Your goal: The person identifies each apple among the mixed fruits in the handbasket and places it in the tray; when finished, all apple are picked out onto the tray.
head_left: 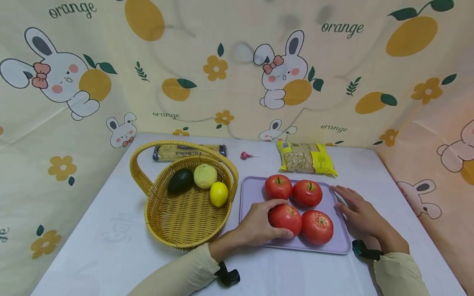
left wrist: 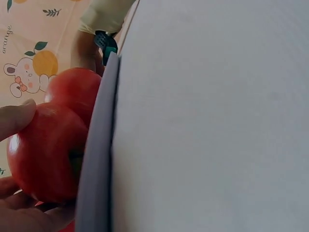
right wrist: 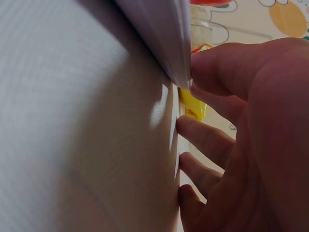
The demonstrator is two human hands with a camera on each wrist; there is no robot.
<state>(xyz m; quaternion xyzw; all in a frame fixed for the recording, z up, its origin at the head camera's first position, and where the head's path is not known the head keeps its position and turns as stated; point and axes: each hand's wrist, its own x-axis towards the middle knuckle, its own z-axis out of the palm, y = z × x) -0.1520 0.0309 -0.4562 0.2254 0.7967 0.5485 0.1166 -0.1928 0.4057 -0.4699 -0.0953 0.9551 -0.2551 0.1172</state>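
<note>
My left hand (head_left: 259,224) grips the front left tomato (head_left: 289,220), thumb on its near side and fingers round its far side. In the left wrist view the held tomato (left wrist: 46,150) sits just behind the raised rim of the tray. Another tomato (head_left: 317,227) is right beside it, and two tomatoes (head_left: 278,187) stand behind them on the lilac tray (head_left: 296,246). My right hand (head_left: 364,216) lies along the tray's right edge with its fingers extended. The right wrist view shows its thumb at the rim and its other fingertips on the table.
Left of the tray stands a wicker basket (head_left: 185,222) with a tall handle, holding an avocado (head_left: 180,181), a pale green round fruit (head_left: 205,176) and a lemon (head_left: 219,194). Behind are a spaghetti pack (head_left: 174,153), a small pink-headed pin-like item (head_left: 245,155) and a yellow bag (head_left: 305,158).
</note>
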